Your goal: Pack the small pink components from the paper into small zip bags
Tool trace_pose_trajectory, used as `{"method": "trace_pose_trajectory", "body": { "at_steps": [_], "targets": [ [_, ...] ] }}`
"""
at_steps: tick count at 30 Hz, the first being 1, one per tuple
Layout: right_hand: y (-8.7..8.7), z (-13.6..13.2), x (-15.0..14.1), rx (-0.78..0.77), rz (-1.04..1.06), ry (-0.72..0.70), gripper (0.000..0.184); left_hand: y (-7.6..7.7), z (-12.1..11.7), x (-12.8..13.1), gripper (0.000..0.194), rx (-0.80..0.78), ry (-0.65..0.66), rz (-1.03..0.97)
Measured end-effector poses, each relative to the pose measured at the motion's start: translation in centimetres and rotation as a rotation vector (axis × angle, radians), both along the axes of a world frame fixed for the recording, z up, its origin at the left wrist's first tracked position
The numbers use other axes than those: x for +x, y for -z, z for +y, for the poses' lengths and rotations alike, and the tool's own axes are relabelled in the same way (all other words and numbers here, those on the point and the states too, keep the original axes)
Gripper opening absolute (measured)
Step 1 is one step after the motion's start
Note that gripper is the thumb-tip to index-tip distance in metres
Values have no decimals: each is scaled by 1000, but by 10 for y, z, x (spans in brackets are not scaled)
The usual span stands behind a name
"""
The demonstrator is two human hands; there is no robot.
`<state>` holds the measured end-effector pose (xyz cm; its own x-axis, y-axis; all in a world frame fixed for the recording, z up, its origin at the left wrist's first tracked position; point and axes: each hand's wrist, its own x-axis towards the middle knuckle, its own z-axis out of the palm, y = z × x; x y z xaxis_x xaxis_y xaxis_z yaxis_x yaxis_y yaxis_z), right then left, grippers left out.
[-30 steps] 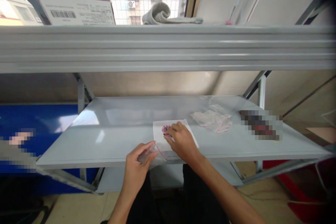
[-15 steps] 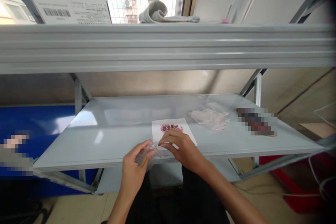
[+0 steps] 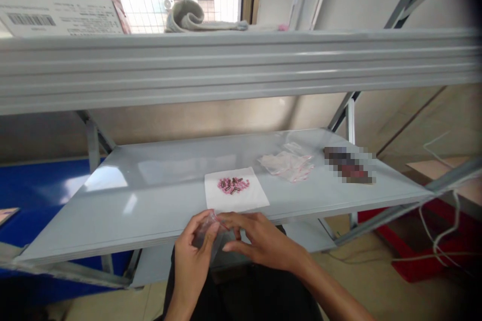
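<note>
My left hand [image 3: 193,247] pinches a small clear zip bag [image 3: 219,238] with a red strip along its mouth, just in front of the table's front edge. At the bag's mouth, the fingertips of my right hand [image 3: 265,242] touch or nearly touch the red strip. Its thumb stands apart below, and I see nothing between thumb and fingers. Just beyond both hands lies a white sheet of paper [image 3: 248,204]. Pink beads [image 3: 225,185] and several dark, short tube-like pieces [image 3: 234,191] are heaped on it.
A pile of clear zip bags [image 3: 288,163] lies right of the paper. Farther right is a blurred-out item [image 3: 348,165]. A grey shelf beam [image 3: 233,67] crosses above the grey table [image 3: 161,210]. On that shelf are white boxes [image 3: 56,7], a rolled cloth [image 3: 188,16] and a clear bottle [image 3: 309,2].
My right hand has drawn back from the beads to the bag's mouth, and its thumb has parted from the fingers. My left hand still holds the bag. The view has shifted right.
</note>
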<state>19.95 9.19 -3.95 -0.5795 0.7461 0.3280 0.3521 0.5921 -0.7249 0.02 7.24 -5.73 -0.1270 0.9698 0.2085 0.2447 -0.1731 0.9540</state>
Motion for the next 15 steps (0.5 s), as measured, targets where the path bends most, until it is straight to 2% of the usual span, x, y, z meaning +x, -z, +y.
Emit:
{"method": "trace_pose_trajectory", "body": {
  "at_steps": [3,6,8,10,12,15],
  "targets": [
    [-8,-4,2,66,35,47,30,-6,1,0,27,25,60,50],
    [-16,-2,9,62,131,63,28,-12,3,-6,18,109,120,124],
    [-17,8,20,82,182,194,26,-14,3,-9,20,135,133,146],
    [-12,26,34,156,193,399,24,-14,3,-11,21,121,128,150],
    [-2,48,47,250,99,549,26,-12,2,-10,23,92,119,139],
    [15,79,59,308,-132,562,35,-12,3,-9,33,34,105,138]
  ]
}}
